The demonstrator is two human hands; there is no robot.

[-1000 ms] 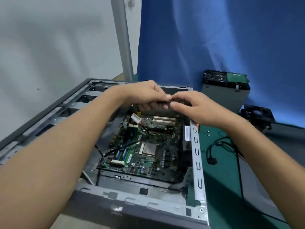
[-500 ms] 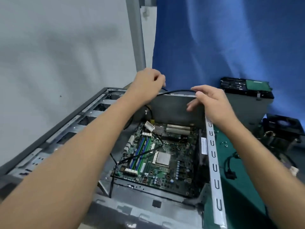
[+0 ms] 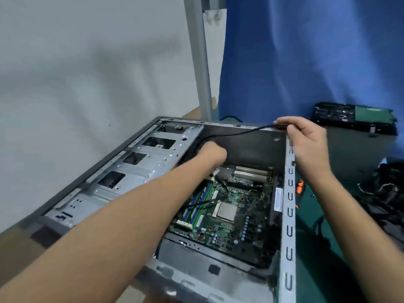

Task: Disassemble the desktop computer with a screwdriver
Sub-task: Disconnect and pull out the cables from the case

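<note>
The open grey computer case lies on its side with the green motherboard inside. A thin black cable arcs across the case's far end. My right hand pinches the cable's right end at the far right corner of the case. My left hand reaches down inside the far end of the case, fingers hidden behind the wrist, where the cable curves down. An orange-handled screwdriver lies on the green mat just right of the case.
A metal drive cage fills the case's left half. A removed black drive and grey box stand at the far right, with a fan and loose cables on the green mat. A blue curtain and a grey pole stand behind.
My left hand dropped from the case's top edge down into the far interior. My right hand now pinches the cable at the right corner. The camera has moved closer.
</note>
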